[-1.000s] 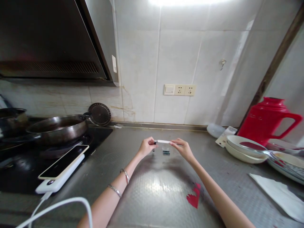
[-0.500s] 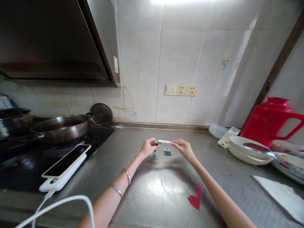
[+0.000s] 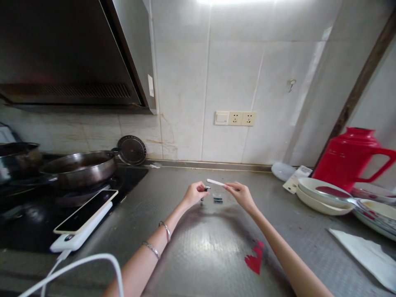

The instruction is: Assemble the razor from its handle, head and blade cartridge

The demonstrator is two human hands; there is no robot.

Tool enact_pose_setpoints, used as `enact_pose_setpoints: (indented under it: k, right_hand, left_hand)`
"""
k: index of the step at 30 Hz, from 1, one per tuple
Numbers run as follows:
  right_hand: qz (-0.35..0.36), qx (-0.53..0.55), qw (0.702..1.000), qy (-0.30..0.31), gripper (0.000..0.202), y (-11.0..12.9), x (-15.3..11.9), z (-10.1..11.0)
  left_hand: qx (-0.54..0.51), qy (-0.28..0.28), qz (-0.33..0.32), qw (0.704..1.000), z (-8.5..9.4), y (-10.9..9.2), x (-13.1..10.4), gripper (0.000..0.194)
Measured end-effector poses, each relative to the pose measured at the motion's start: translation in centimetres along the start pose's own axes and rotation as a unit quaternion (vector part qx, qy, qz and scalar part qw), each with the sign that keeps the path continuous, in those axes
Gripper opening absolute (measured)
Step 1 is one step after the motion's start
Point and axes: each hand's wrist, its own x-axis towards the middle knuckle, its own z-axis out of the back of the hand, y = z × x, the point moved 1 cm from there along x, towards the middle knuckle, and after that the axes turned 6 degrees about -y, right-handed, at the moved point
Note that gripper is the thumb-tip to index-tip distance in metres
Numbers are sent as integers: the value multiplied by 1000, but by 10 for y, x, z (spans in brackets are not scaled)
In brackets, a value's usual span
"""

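My left hand is closed, its fingertips pinching a small dark piece with a pale top. Its exact kind is too small to make out. In my right hand, a slim white stick is pinched at its right end and points left, tilted slightly up. The stick's free tip sits just above the dark piece, apart from it. Below and between both hands, a small clear item with dark green bands lies on the metal counter.
On the left, a phone rests on a white power bank with a cable, near a pan. Red paper lies in front. Bowls, a red thermos jug and white paper occupy the right.
The white stick's left tip has come away from the dark piece and tilted upward. More of the dark piece's pale top shows. Both hands stay in nearly the same places.
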Motion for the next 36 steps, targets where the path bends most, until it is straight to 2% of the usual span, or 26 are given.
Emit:
enact_pose_setpoints:
  k: [5, 10, 14, 16, 19, 21, 25, 29, 32, 36]
  right_hand:
    - [-33, 45, 998, 25, 46, -4, -2, -12]
    - [-93, 139, 984, 63, 56, 8, -4, -21]
    - [-161, 203, 964, 55, 59, 21, -4, -19]
    - [-193, 233, 952, 46, 59, 28, -4, -17]
    - [-227, 281, 931, 50, 55, 37, -6, -15]
    - [-252, 318, 912, 68, 51, 44, -10, -15]
    - [-319, 397, 855, 92, 45, 56, -21, -12]
    - [-368, 435, 814, 109, 46, 68, -34, -8]
    - [-380, 429, 810, 125, 49, 74, -42, -9]
    - [-378, 404, 822, 139, 51, 79, -46, -10]
  left_hand:
    - [-17, -17, 10, 1000, -2, 2, -1, 22]
    - [-27, -38, 23, 999, -4, 3, -4, 21]
    - [-31, -51, 45, 997, -7, 7, -6, 22]
    - [-25, -76, 49, 996, -7, 9, -6, 21]
    - [4, -124, 20, 992, -5, 10, -4, 20]
    - [26, -134, -2, 991, -3, 8, -3, 24]
    - [7, -118, 21, 993, -1, 5, -7, 39]
    - [-42, -92, 34, 994, -3, 4, -12, 39]
    - [-51, -72, 17, 996, -5, 2, -15, 36]
    - [-37, -71, 4, 997, -7, 0, -18, 34]
